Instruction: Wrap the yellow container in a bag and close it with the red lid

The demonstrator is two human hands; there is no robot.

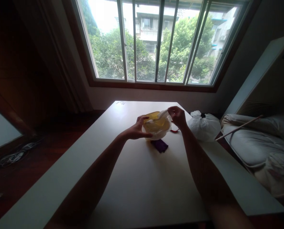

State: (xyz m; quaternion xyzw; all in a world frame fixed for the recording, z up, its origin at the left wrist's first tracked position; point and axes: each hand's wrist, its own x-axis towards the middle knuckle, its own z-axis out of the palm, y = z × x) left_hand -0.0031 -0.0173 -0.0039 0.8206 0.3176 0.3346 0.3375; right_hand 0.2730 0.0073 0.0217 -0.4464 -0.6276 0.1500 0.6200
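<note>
A yellow container (153, 124) with a whitish plastic bag (165, 131) around it is held above the white table (132, 178). My left hand (140, 128) grips the container's left side, thumb near the rim and fingers beneath. At the upper right, my right hand (177, 115) pinches the edge of the plastic bag. Just below the container, a dark purple cloth (160, 146) lies on the table. Part of a red-rimmed thing (174, 130) shows beside my right wrist; its kind is unclear. I cannot make out what is inside the container.
A knotted white plastic bag (204, 126) stands at the table's right edge. A thin stick (238, 128) leans over a padded grey-white bundle (249, 143) on the right. Cables (17, 156) lie on the floor at left. Behind the table is a wide window (156, 47).
</note>
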